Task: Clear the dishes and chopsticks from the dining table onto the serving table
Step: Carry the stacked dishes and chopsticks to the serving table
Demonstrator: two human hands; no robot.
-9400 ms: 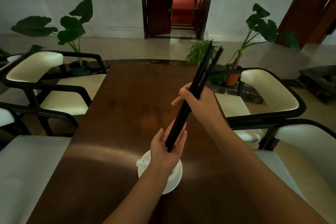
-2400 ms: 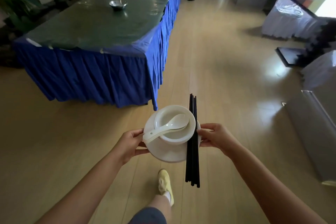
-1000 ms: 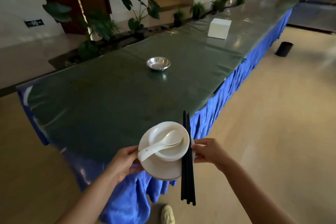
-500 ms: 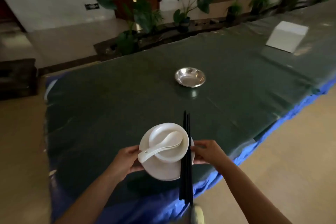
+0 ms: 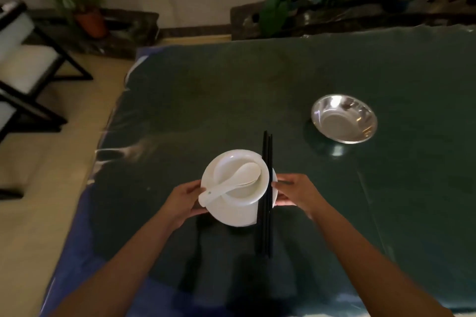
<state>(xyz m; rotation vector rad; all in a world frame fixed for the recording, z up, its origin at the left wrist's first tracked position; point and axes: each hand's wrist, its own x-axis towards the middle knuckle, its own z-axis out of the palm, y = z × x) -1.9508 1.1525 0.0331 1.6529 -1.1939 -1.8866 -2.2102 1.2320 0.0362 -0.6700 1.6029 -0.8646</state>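
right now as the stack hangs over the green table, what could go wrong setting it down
The chopsticks lie loose across the plate edge, overhanging at both ends; a tilt could send them sliding off. The spoon rests unsecured in the bowl, handle poking past the rim, and may tip out. Both hands, left and right, hold only the plate's rim, so the stack could wobble.

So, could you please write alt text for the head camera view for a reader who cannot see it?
Two hands, left and right, hold a white plate above a dark green table; it carries a bowl with a spoon and black chopsticks. A metal dish sits to the right.
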